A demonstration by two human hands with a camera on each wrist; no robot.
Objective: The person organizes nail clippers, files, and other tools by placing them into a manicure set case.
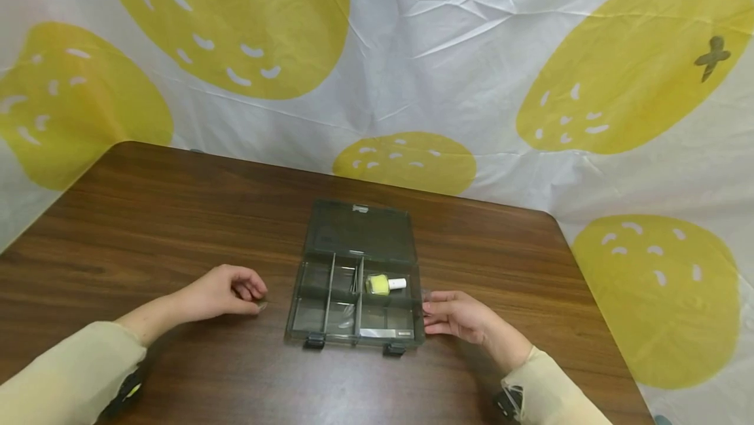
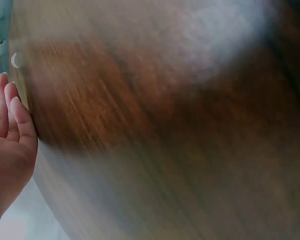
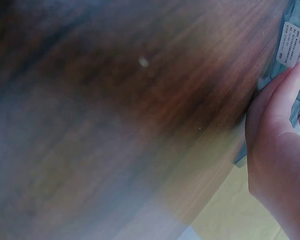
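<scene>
An organizer box [image 1: 343, 307] of dark see-through plastic lies on the table with its lid [image 1: 360, 232] folded back. Inside are a yellow nail polish bottle [image 1: 379, 285] with a white cap, thin rods [image 1: 354, 279], clear curved pieces [image 1: 346, 315] and a flat white labelled item [image 1: 378, 333]. My right hand [image 1: 465, 317] rests its extended fingers against the box's right side. Left of the box is my left hand [image 1: 220, 294], fingers loosely bent. A small clear crescent-shaped piece [image 2: 15, 60] shows close to its fingertips in the left wrist view.
The brown wood-grain table [image 1: 177, 215] has rounded far corners. Behind it hangs a white curtain [image 1: 412, 71] printed with large yellow fruit. Compartment walls divide the box, and two dark latches [image 1: 315, 341] stick out along its near edge.
</scene>
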